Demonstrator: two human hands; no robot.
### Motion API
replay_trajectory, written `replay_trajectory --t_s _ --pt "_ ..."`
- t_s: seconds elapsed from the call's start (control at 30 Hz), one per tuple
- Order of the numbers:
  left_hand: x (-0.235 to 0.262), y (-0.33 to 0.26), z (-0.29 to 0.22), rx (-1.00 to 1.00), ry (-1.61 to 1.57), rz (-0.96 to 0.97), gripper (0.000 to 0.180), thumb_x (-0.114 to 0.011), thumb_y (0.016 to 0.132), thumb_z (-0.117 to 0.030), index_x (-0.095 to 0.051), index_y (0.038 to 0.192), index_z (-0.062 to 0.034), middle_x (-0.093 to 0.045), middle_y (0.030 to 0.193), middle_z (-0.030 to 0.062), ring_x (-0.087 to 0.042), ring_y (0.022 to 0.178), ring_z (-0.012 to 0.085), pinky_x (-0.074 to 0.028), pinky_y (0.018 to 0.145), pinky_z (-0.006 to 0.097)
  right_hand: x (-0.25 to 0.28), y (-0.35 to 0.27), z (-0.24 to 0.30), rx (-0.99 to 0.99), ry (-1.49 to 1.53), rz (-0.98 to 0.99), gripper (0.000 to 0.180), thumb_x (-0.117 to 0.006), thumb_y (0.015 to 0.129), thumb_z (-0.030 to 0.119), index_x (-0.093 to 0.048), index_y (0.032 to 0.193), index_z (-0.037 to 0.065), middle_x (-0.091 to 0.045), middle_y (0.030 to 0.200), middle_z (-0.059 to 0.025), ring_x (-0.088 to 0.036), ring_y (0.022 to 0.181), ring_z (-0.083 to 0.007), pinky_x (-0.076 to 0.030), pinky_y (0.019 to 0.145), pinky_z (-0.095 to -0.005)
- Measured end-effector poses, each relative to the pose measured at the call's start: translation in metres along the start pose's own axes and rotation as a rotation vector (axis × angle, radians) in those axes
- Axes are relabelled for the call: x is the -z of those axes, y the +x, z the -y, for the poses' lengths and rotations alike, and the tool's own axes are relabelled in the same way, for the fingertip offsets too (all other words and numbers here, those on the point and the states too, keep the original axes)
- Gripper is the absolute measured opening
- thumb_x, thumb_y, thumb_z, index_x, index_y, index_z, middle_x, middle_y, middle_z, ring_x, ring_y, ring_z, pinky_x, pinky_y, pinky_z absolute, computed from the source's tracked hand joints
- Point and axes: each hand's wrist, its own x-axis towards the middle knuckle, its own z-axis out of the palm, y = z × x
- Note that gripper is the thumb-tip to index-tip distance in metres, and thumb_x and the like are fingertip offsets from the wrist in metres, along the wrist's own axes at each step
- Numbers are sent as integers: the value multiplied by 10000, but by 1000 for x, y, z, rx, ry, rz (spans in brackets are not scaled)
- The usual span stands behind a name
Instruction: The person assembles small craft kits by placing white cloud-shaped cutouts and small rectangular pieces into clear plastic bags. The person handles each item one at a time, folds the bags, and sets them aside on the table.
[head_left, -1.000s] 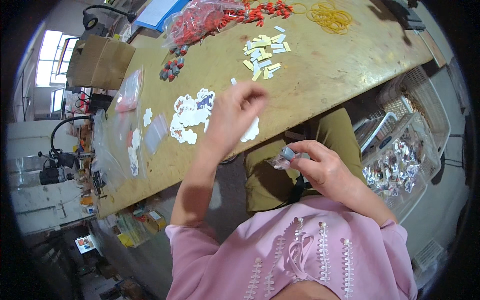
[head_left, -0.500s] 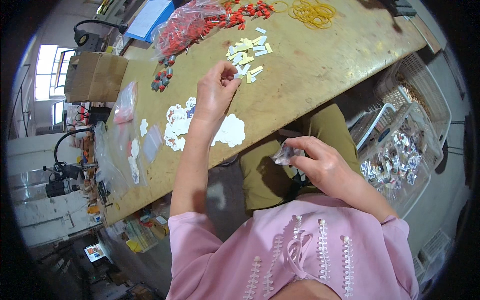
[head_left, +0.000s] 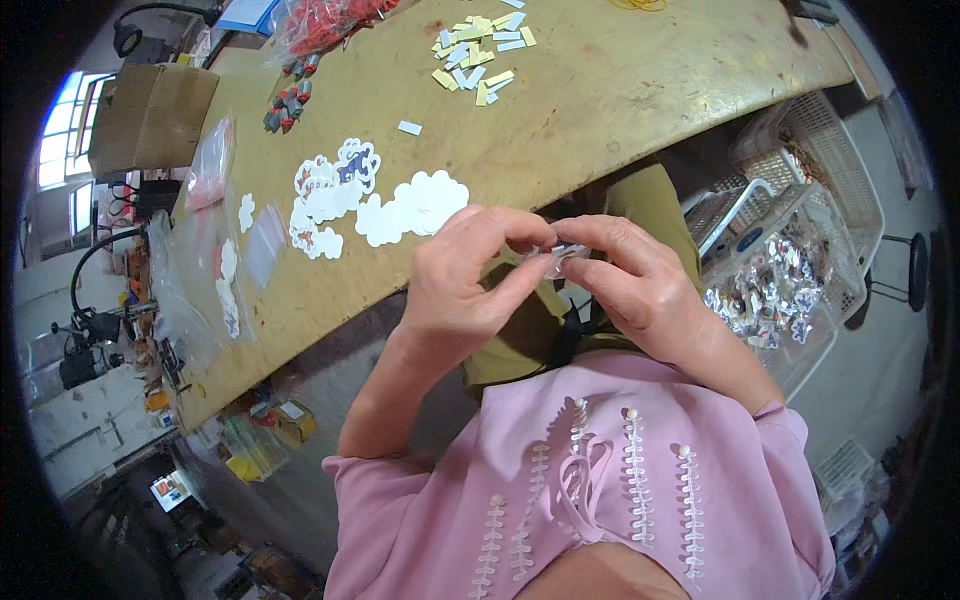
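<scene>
Over my lap, just off the table's near edge, both hands meet at a small clear plastic bag (head_left: 566, 262). My left hand (head_left: 462, 272) pinches the bag's left side between thumb and fingertips. From the other side, my right hand (head_left: 640, 278) grips it with thumb and forefinger. What lies inside the bag is too small to make out. Nearest on the table are blank white cloud-shaped cards (head_left: 420, 205), with printed cloud-shaped cards (head_left: 325, 195) beside them. One white strip (head_left: 409, 128) lies alone, short of a loose pile of yellow and white strips (head_left: 475, 55).
Small grey-and-red parts (head_left: 288, 105) and a bag of red pieces (head_left: 325, 22) lie at the far left. A cardboard box (head_left: 155, 118) and flat clear bags (head_left: 265, 245) are along the left side. At right, below table height, a plastic basket (head_left: 790, 350) holds packed pieces.
My left hand has come back from the strip pile to the bag in my right hand. A single white strip now lies apart from the pile. The view has shifted.
</scene>
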Motion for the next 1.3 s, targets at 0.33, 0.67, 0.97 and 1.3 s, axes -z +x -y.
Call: replay_trajectory --t_s 0.33,0.67,0.97,1.3 --pt "24 13 19 77 -36 -103 126 -772 913 19 -756 1029 -26 -686 892 50 -643 810 118 -519 713 272 3 1 -2 -7 -48 -26 196 -733 814 21 -677 998 -17 -708 1155 -178 -720 1071 -352 -604 890 -428" --pt "39 185 104 -78 282 -182 151 -724 958 -83 -760 1086 -12 -754 1019 141 -725 820 234 -585 779 350 22 -21 -14 -193 2 32 215 -711 780 -64 -702 978 20 -691 1026 -116 -689 962 -326 -580 806 -416" --pt "29 265 139 -38 714 -145 242 -781 888 -184 -773 1094 -58 -775 945 118 -759 851 200 -587 793 342 45 -25 -29 -176 -27 -98 243 -701 790 -45 -702 1031 -15 -696 1121 -168 -708 1054 -369 -604 867 -428" --pt "-31 132 -18 -193 -99 389 236 -802 874 -64 -759 1105 -81 -753 996 63 -699 895 197 -547 829 340 57 -13 -46 -175 -53 -204 194 -699 834 -25 -677 1027 -27 -684 1204 -211 -702 1085 -388 -589 912 -437"
